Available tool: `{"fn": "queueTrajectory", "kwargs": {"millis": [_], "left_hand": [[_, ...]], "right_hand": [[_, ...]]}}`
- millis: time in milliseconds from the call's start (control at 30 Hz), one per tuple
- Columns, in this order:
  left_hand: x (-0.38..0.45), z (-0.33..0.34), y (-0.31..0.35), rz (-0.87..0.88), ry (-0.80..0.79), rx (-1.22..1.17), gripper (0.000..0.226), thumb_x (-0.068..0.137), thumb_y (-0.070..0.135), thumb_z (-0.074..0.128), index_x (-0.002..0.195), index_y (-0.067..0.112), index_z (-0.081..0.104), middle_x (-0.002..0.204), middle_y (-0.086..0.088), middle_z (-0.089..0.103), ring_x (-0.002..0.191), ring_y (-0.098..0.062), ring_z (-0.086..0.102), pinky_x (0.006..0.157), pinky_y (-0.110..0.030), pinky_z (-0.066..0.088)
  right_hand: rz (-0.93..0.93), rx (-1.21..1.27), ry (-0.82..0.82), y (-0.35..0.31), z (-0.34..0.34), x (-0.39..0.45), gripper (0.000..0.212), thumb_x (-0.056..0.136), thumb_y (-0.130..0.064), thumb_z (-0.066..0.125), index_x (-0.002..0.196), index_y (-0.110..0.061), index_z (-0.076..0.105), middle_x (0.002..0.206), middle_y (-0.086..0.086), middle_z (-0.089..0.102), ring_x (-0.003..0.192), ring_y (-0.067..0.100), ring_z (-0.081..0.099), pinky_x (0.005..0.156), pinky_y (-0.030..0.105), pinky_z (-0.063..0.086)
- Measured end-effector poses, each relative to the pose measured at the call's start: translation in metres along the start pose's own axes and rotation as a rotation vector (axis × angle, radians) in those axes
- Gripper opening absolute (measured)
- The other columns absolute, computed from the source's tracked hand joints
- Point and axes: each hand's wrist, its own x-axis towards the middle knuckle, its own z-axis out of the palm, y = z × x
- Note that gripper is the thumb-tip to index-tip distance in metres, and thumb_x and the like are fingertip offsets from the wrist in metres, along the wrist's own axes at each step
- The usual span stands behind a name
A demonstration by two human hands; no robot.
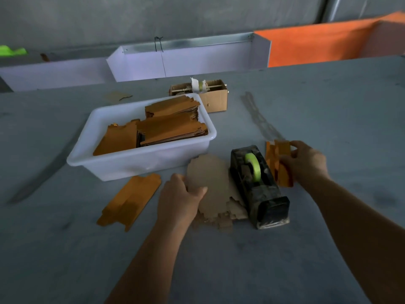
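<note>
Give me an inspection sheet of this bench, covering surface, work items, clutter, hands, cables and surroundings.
Surface: grey table, scuffed, with a dark streak.
Job's things: pale cardboard blanks stacked beside the tape dispenser; folded orange piece right of it.
Clutter: white tub holding orange cardboard stacks; one flat orange piece; small cardboard box behind.
Hands: left hand grips the blanks; right hand pinches the folded orange piece.
Cables: thin dark wire on the white trough.
Surroundings: orange panel, grey wall.
</note>
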Motion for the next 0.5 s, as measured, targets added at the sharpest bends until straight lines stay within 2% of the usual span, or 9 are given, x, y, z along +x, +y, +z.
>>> {"fn": "queueTrajectory", "kwargs": {"millis": [33,100,200,233,300,333,400,433,500], "left_hand": [[0.002,-0.001,0.002,-0.036,-0.033,-0.085,0.041,0.079,0.032,0.076,0.107,0.01,0.056,0.093,0.004,0.062,0.084,-0.013,0.062,0.071,-0.032,0.053],[0.005,-0.004,0.002,-0.097,-0.093,-0.237,0.036,0.075,0.021,0.081,0.101,0.003,0.062,0.089,-0.003,0.068,0.074,-0.013,0.066,0.061,-0.029,0.056],[0.002,-0.01,0.0,-0.124,-0.098,-0.388,0.029,0.075,0.013,0.08,0.098,0.002,0.067,0.078,-0.007,0.068,0.053,-0.004,0.061,0.043,-0.018,0.046],[-0.002,-0.013,-0.001,-0.137,-0.104,-0.427,0.026,0.077,0.015,0.079,0.097,0.003,0.066,0.076,-0.006,0.067,0.053,-0.004,0.061,0.046,-0.019,0.047],[-0.011,-0.02,-0.002,-0.169,-0.13,-0.521,0.02,0.08,0.018,0.075,0.094,0.006,0.065,0.083,-0.009,0.071,0.074,-0.018,0.069,0.066,-0.032,0.057],[-0.016,-0.025,-0.004,-0.171,-0.151,-0.585,0.017,0.081,0.018,0.074,0.091,0.008,0.066,0.084,-0.008,0.074,0.079,-0.021,0.071,0.071,-0.035,0.059],[-0.024,-0.032,-0.006,-0.133,-0.213,-0.688,0.012,0.078,0.021,0.072,0.087,0.014,0.07,0.082,0.0,0.076,0.077,-0.013,0.073,0.063,-0.026,0.059],[-0.027,-0.033,-0.006,-0.11,-0.225,-0.689,0.012,0.077,0.024,0.071,0.087,0.018,0.071,0.083,0.003,0.076,0.077,-0.01,0.072,0.062,-0.023,0.058],[-0.028,-0.031,-0.006,-0.086,-0.186,-0.615,0.004,0.084,0.024,0.068,0.086,0.024,0.071,0.082,0.007,0.076,0.077,-0.009,0.072,0.063,-0.023,0.058]], "right_hand": [[0.011,-0.092,0.016,-0.002,0.002,0.0,0.05,0.084,-0.035,0.064,0.13,-0.022,0.05,0.123,0.011,0.054,0.11,0.033,0.053,0.082,0.037,0.043],[0.008,-0.193,0.019,-0.004,0.003,-0.004,0.053,0.085,-0.039,0.061,0.133,-0.026,0.044,0.129,0.01,0.042,0.116,0.033,0.046,0.086,0.042,0.042],[0.036,-0.039,0.025,-0.001,-0.003,-0.01,0.044,0.091,-0.029,0.051,0.134,-0.021,0.046,0.131,0.014,0.041,0.11,0.034,0.051,0.089,0.04,0.043],[0.039,0.024,0.052,0.002,-0.007,-0.013,0.041,0.092,-0.025,0.05,0.133,-0.018,0.05,0.131,0.015,0.044,0.106,0.033,0.053,0.088,0.038,0.043],[0.013,0.131,0.126,0.005,-0.019,-0.022,0.034,0.093,-0.024,0.05,0.126,-0.017,0.056,0.126,0.016,0.05,0.098,0.03,0.058,0.084,0.035,0.045],[-0.018,0.198,0.171,0.005,-0.027,-0.031,0.031,0.093,-0.027,0.051,0.122,-0.019,0.059,0.122,0.015,0.054,0.096,0.029,0.06,0.085,0.037,0.048],[-0.102,0.329,0.264,0.001,-0.043,-0.056,0.029,0.088,-0.035,0.052,0.115,-0.028,0.06,0.114,0.008,0.059,0.094,0.027,0.064,0.085,0.046,0.052],[-0.149,0.355,0.307,-0.002,-0.049,-0.07,0.03,0.086,-0.04,0.051,0.114,-0.032,0.058,0.111,0.002,0.06,0.094,0.024,0.064,0.085,0.045,0.053],[-0.215,0.357,0.319,-0.011,-0.058,-0.097,0.028,0.085,-0.043,0.05,0.113,-0.039,0.055,0.106,-0.007,0.059,0.093,0.02,0.065,0.081,0.033,0.053]]}}
